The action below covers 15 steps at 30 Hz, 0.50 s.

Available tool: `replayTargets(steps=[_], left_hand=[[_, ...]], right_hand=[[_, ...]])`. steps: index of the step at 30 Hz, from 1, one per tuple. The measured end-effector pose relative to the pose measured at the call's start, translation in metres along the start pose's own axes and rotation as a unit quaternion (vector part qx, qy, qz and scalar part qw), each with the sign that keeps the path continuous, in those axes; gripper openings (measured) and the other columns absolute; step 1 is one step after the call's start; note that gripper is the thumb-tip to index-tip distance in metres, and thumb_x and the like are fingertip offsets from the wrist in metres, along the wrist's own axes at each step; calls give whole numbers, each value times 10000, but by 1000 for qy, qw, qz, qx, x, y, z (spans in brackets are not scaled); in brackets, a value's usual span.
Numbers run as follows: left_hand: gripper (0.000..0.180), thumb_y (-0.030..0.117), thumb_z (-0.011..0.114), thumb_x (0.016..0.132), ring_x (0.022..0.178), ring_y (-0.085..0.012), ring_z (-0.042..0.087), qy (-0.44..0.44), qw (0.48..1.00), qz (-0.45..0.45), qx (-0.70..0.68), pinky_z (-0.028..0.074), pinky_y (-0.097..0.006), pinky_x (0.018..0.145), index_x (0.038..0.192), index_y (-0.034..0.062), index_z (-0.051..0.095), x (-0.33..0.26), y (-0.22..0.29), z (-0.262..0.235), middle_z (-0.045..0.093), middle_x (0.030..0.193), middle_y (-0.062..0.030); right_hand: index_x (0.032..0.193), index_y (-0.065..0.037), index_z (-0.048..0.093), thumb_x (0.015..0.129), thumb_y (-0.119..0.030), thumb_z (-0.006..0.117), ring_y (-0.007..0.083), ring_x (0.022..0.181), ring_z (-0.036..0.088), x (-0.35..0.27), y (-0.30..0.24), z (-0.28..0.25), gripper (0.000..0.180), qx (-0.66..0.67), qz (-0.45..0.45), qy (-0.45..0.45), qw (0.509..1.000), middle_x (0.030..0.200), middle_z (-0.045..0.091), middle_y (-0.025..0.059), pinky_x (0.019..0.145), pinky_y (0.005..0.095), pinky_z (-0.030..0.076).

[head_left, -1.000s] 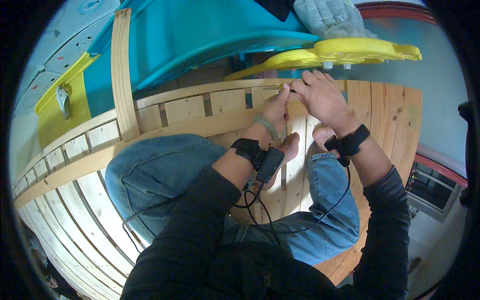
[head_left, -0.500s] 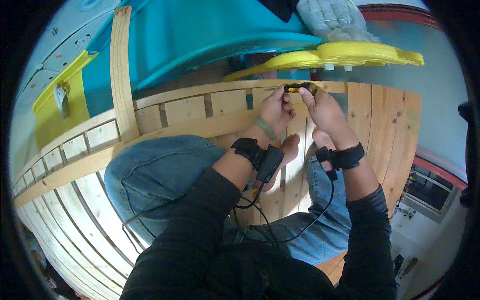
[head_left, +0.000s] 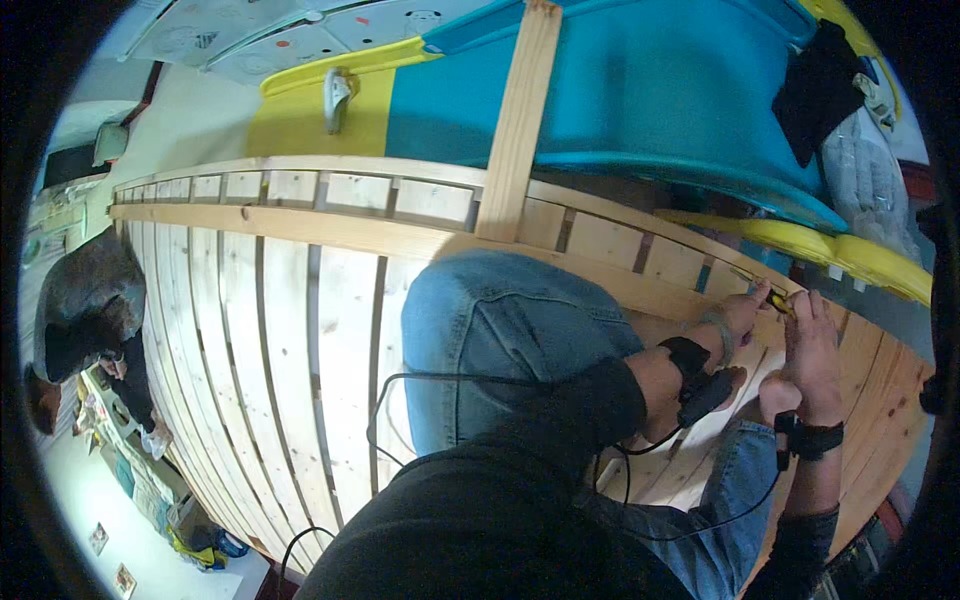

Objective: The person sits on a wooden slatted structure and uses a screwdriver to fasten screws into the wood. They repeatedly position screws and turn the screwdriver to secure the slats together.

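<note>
A screwdriver with a yellow and black handle [head_left: 779,301] lies between my hands above the right part of the wooden slatted frame. My right hand [head_left: 812,335] is closed on its handle end. Against its front end, the fingers of my left hand [head_left: 740,312] are pinched together; what lies under the fingertips is partly hidden. Both hands are close to the wooden side rail [head_left: 640,285], but contact of the tool with the wood cannot be made out.
A wooden post [head_left: 519,120] rises from the rail. Behind it stand a blue plastic panel [head_left: 660,100] and a yellow plastic piece [head_left: 800,238]. Black cables [head_left: 470,377] run from the wrist straps across my jeans. Another person [head_left: 95,300] is at the far left.
The view has swung left, so my hands and the screwdriver now appear farther right. Another person has come into view. Both hands still hold the screwdriver.
</note>
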<state>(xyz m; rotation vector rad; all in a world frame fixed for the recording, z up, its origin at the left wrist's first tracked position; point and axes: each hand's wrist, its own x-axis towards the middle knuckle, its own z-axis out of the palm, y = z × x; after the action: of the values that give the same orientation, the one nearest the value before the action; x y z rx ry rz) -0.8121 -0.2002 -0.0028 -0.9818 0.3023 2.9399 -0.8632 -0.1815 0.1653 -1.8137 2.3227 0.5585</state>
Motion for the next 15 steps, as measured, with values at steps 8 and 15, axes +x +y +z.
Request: replayTargets(steps=[8, 15], left_hand=[[222, 285, 484, 911, 494, -122, 373, -40, 980, 45, -189, 315, -304, 450, 759, 124, 493, 5, -4, 3, 399, 602, 23], [352, 413, 546, 894, 491, -137, 344, -11, 974, 43, -223, 287, -303, 459, 717, 115, 485, -13, 12, 2, 380, 590, -7]], right_hand=[[1203, -35, 450, 948, -424, 467, 439, 885, 602, 6, 0, 26, 466, 150, 239, -57, 958, 868, 624, 270, 719, 483, 471], [1094, -83, 498, 934, -289, 526, 414, 860, 623, 17, -16, 24, 262, 220, 196, 114, 949, 910, 644, 213, 687, 429, 488]])
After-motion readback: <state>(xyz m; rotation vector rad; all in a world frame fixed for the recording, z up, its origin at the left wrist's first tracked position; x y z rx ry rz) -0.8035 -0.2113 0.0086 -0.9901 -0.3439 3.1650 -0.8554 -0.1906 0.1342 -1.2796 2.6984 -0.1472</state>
